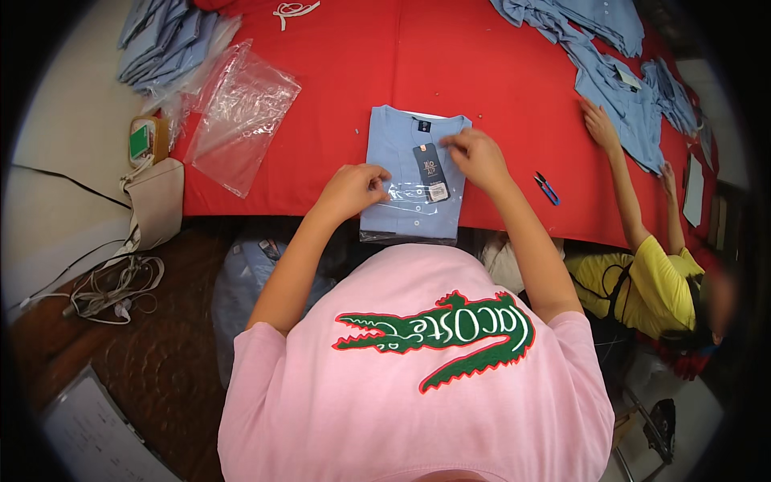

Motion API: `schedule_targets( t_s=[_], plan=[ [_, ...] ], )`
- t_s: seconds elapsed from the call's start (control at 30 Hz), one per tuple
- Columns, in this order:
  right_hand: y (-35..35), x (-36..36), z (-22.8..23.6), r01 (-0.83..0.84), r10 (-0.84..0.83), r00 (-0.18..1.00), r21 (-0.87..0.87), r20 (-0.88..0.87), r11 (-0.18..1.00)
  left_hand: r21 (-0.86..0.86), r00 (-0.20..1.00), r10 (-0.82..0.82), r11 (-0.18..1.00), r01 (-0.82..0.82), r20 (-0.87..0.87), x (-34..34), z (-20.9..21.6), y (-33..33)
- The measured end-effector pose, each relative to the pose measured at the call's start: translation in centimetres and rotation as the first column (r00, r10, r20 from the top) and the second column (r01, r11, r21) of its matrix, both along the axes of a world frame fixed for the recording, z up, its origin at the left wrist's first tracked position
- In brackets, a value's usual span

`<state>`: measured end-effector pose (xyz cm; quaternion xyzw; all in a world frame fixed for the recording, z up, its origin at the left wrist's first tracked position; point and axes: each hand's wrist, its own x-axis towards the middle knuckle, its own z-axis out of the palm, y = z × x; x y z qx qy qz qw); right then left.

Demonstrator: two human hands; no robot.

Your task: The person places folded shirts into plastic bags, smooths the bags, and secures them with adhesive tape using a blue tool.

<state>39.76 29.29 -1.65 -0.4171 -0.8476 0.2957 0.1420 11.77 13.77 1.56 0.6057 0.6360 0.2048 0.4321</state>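
Note:
A folded light-blue shirt [393, 149] lies in front of me at the near side of the red table. Its lower part is inside a clear plastic bag [408, 226], while the collar end is uncovered. On the shirt's front rests a dark hang tag [430, 165] with a white label at its lower end. My left hand [355, 189] is closed at the left side, its fingertips pinching by the bag's upper edge. At the right shoulder of the shirt, my right hand [479, 159] pinches the fabric's edge with thumb and forefinger.
Flat clear bags [245, 112] and a stack of folded blue shirts [167, 44] are at left. Blue-handled snips [547, 189] lie to the right. A co-worker in yellow [642, 289] handles blue shirts [618, 104]. Cables [112, 285] hang below left.

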Motion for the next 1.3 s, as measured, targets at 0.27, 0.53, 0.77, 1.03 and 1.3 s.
schedule_targets(
  t_s=[0.27,0.53,0.77,1.03,1.3],
  plan=[
    [3.5,-5.7,-3.3,0.193,-0.192,0.980,-0.019,0.055,0.981,-0.110,0.986,0.155,0.983,-0.148,0.058,0.4,-0.7,1.3],
    [2.8,-5.9,-3.8,0.241,-0.241,0.970,-0.070,-0.002,0.968,-0.481,0.990,-0.031,0.872,0.094,0.137,1.2,2.2,1.3],
    [1.7,-5.7,-3.2,0.281,-0.300,0.952,-0.204,-0.068,0.938,0.282,0.919,-0.102,0.934,0.221,-0.382,2.4,1.5,-1.3],
    [-0.2,-4.4,-2.5,0.073,-0.073,0.997,-0.116,0.003,0.991,0.244,0.960,0.063,0.970,0.007,-0.274,3.1,-2.5,-0.5],
    [-14.3,-2.0,2.1,-0.153,0.123,0.982,0.220,0.144,0.964,0.217,0.961,0.007,0.975,0.055,-0.275,1.8,-3.6,-0.1]
  ],
)
